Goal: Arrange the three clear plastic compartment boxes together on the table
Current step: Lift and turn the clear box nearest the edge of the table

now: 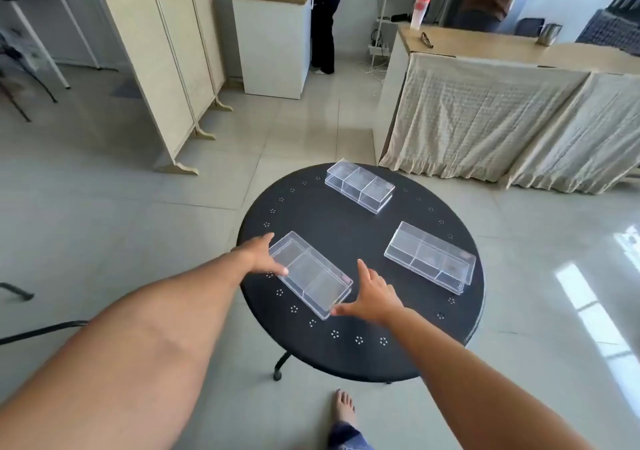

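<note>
Three clear plastic compartment boxes lie apart on a round black table (346, 241). The near-left box (310, 274) sits between my two hands. My left hand (258, 257) presses its far-left long side, thumb on the edge. My right hand (369, 295) touches its near-right corner with fingers spread. A second box (429, 257) lies at the right of the table. The third box (360, 185) rests near the far edge. Neither of those is touched.
The table's rim has a ring of small flower-shaped holes (294, 308). A cloth-draped counter (502, 117) stands behind on the right, a folding screen (166, 68) at the left. A person (323, 16) stands at a white cabinet (273, 41). My bare foot (344, 406) is below the table.
</note>
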`<state>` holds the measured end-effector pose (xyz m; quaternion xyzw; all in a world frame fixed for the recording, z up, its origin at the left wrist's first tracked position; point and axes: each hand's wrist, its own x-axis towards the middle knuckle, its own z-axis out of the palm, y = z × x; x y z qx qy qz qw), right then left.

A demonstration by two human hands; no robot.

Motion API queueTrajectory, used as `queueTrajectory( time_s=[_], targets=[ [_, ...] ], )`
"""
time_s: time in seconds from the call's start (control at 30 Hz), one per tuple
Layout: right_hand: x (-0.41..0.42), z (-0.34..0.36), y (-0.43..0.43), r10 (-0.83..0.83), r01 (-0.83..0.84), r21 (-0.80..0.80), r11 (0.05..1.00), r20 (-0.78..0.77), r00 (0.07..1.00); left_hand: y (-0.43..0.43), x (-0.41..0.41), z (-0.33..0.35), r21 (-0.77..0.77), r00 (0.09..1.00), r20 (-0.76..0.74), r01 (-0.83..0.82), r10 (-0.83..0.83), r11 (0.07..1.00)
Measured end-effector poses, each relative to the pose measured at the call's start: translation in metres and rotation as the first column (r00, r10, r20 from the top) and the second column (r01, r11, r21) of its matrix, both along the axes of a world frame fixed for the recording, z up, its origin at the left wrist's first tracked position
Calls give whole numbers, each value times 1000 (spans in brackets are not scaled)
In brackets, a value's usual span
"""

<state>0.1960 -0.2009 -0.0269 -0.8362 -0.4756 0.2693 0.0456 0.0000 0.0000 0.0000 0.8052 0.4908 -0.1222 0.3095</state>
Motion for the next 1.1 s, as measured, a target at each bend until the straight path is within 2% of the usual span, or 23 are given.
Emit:
queueTrajectory(
  time_s=[0.2, 0.47, 0.63, 0.77, 0.83, 0.93, 1.1],
  targets=[
    [-12, -45, -5, -49, 51, 33, 998, -62, 997, -3, -7, -35, -72, 994, 9, -108, 109, 992],
    [-18, -77, 0, -66, 91, 155, 984, -155, 986, 8, -4, -72, -306, 916, 191, -284, 351, 908],
    [-16, -86, 4, -114, 164, 184, 969, -251, 961, 9, -6, -84, -324, 881, 220, -338, 418, 883],
    [-9, -83, 9, -141, 228, 190, 955, -387, 911, 13, -6, -81, -336, 843, 276, -365, 461, 868],
    [-6, -79, 12, -187, 312, 172, 934, -506, 842, 16, -4, -75, -341, 820, 324, -363, 471, 867],
    [2, -76, 19, -252, 457, 100, 884, -723, 644, 24, 0, -61, -304, 815, 370, -347, 446, 887],
    [20, -59, 28, -346, 562, -96, 821, -867, 358, 33, 6, -40, -222, 835, 398, -313, 379, 924]
  ],
)
